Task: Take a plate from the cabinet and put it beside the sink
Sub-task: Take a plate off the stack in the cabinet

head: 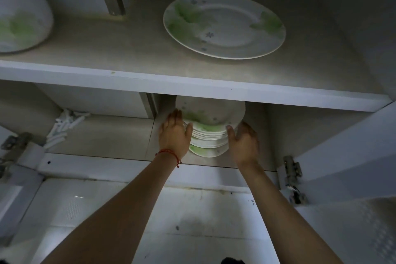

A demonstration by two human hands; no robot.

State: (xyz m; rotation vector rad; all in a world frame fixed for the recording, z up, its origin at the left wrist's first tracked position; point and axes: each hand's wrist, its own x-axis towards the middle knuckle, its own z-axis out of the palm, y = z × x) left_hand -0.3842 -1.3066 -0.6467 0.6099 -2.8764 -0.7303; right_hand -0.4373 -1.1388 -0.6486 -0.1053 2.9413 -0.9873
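Note:
A stack of white plates with green leaf print (209, 135) stands on the lower shelf of the open cabinet. The top plate (211, 112) is tilted up off the stack. My left hand (174, 133), with a red string at the wrist, grips the left rim of that top plate. My right hand (244, 138) is at the right side of the stack, thumb at the top plate's rim, fingers curled around it. The far half of the stack is hidden under the upper shelf edge (192, 85).
A single large plate (225, 25) lies on the upper shelf, with a white pot-like vessel (21, 10) at its far left. White plastic pieces (64, 128) lie on the lower shelf's left. Door hinges (291, 169) flank the opening; the open door (353, 156) stands right.

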